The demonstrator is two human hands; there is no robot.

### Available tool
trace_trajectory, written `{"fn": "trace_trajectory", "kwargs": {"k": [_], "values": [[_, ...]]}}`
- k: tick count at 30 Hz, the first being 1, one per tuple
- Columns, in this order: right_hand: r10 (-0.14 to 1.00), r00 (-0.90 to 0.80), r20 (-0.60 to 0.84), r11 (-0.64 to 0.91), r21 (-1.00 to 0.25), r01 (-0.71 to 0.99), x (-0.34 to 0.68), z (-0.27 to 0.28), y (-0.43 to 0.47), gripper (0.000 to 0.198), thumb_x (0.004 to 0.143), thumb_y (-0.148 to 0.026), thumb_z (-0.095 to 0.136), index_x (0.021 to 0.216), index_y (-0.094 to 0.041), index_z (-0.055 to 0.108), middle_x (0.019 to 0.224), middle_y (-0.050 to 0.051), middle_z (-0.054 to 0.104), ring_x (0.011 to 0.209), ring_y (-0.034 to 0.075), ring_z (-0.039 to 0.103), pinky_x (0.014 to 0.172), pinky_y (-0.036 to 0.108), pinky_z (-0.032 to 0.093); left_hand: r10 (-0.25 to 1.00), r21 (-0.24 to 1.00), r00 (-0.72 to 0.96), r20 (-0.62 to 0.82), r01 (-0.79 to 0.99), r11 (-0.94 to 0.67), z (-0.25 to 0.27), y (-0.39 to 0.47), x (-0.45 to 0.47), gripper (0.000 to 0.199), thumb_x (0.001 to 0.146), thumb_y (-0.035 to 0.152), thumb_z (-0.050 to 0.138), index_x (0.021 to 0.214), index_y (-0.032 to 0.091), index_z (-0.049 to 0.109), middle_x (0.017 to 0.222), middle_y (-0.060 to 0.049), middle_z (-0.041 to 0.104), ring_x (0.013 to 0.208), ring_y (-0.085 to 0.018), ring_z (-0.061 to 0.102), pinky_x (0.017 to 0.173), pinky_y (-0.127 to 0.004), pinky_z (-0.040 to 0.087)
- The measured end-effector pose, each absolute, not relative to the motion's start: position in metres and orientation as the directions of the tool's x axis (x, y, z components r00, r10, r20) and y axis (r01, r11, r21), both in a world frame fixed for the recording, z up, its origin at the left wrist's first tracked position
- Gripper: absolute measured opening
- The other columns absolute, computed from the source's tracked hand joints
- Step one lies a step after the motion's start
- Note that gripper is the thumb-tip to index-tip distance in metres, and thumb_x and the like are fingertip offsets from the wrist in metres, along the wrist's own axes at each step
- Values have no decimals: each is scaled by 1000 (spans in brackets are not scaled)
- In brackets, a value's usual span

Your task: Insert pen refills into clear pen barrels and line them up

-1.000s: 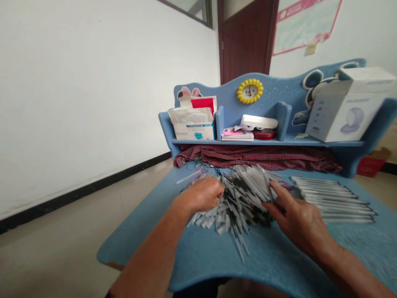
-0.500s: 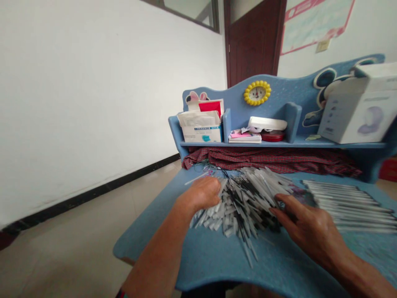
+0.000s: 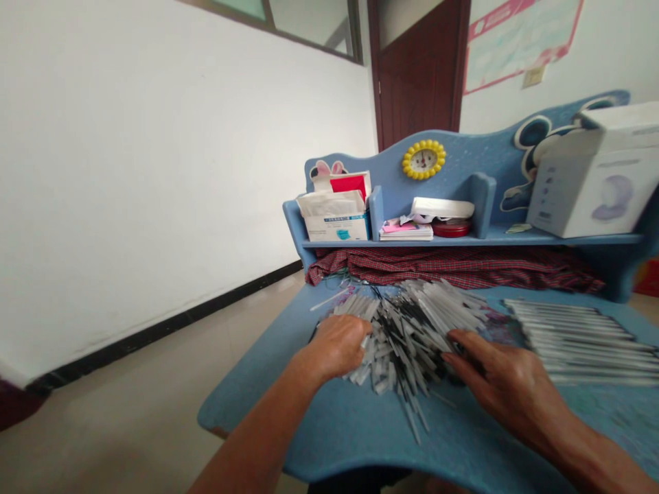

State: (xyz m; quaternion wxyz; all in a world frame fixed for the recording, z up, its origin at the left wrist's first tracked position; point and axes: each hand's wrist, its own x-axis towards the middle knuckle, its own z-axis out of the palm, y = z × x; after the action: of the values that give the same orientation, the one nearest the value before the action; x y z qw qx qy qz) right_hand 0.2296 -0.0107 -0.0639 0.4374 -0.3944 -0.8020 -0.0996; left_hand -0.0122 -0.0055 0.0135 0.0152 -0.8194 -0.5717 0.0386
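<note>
A loose heap of thin sticks (image 3: 406,329), some black and some in clear, whitish plastic, fans out over the blue desk (image 3: 360,439). At the heap's left side my left hand (image 3: 342,343) is closed, its fingers curled down among the sticks; what they grip is hidden. My right hand (image 3: 494,367) rests against the right side of the heap, thumb and forefinger pinched together at the stick ends. Whatever lies between those fingertips is too blurred to make out. To the right, similar long sticks (image 3: 581,339) lie side by side in a neat row.
Behind the heap, a red checked cloth (image 3: 453,267) is bunched beneath the shelf. On the shelf stand a mask box (image 3: 337,226), a red round tin (image 3: 452,228) and a large white box (image 3: 592,185). A yellow flower-shaped clock (image 3: 423,160) is on the backboard.
My left hand has moved down and slightly toward me along the heap, baring more clear sticks behind it. My right hand has shifted slightly left and down. The view has shifted a little.
</note>
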Motion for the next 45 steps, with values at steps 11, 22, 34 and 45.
{"fn": "trace_trajectory", "kwargs": {"k": [11, 22, 34, 45], "values": [[615, -364, 699, 657, -200, 727, 231, -66, -13, 25, 89, -32, 47, 98, -17, 65, 77, 7, 74, 51, 17, 66, 52, 26, 53, 944, -206, 327, -43, 922, -328, 8, -9, -10, 24, 76, 11, 48, 90, 17, 66, 88, -11, 63, 87, -26, 61, 73, -35, 48], [632, -397, 665, 661, -195, 724, 230, -65, -13, 27, 90, -34, 46, 98, -17, 66, 75, 6, 73, 53, 15, 65, 55, 23, 52, 919, -86, 387, 70, 920, -381, -5, -15, -16, 17, 76, 10, 48, 86, 17, 60, 97, -8, 56, 94, -23, 54, 78, -33, 45], [564, -555, 612, 724, -44, 688, 227, -61, -15, 24, 92, -26, 43, 105, -20, 63, 65, 0, 65, 53, 13, 61, 50, 24, 41, 860, 407, 378, 342, 765, -499, -2, -11, -16, 8, 76, 15, 56, 82, 17, 62, 73, 1, 60, 71, -13, 56, 68, -24, 43], [505, -564, 653, 695, 80, 715, 227, -61, -10, 18, 90, -20, 46, 98, -21, 61, 60, -1, 60, 49, 14, 55, 49, 29, 33, 812, 275, 494, 311, 771, -575, 4, -8, -6, 33, 82, 16, 53, 115, 16, 52, 97, -8, 70, 80, -18, 66, 72, -28, 49]]}}
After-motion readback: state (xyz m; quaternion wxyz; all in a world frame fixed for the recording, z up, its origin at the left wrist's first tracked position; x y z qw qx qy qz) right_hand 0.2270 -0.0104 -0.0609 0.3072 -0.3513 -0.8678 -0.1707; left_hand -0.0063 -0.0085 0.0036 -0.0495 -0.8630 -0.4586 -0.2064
